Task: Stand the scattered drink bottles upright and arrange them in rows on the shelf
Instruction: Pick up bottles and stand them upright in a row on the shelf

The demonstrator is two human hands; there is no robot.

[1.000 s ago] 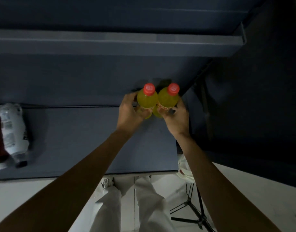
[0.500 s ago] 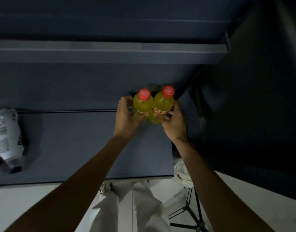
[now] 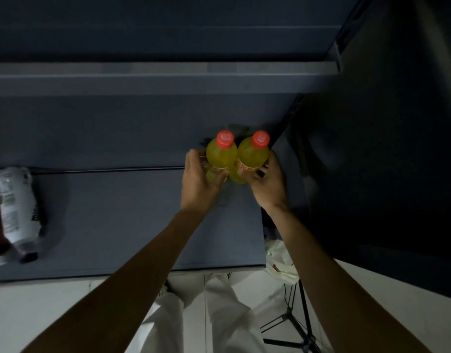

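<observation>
While the left hand (image 3: 201, 179) and right hand (image 3: 269, 184) curl around 2 full yellow bottles (image 3: 221, 156) upright near the shelf (image 3: 117, 220) back wall, mid-body grips suit their likely heavy, stiff, slick plastic.

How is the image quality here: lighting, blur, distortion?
Head view: dim and underexposed, shelf murky; the two yellow bottles stand out; white bottle at left edge looks soft and stretched; wide-angle bending of the upper shelf edge; no glare.

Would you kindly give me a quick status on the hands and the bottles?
Left hand grips left yellow bottle; right hand grips right yellow bottle. Both upright, touching, at shelf back right. White bottle lying far left.
</observation>
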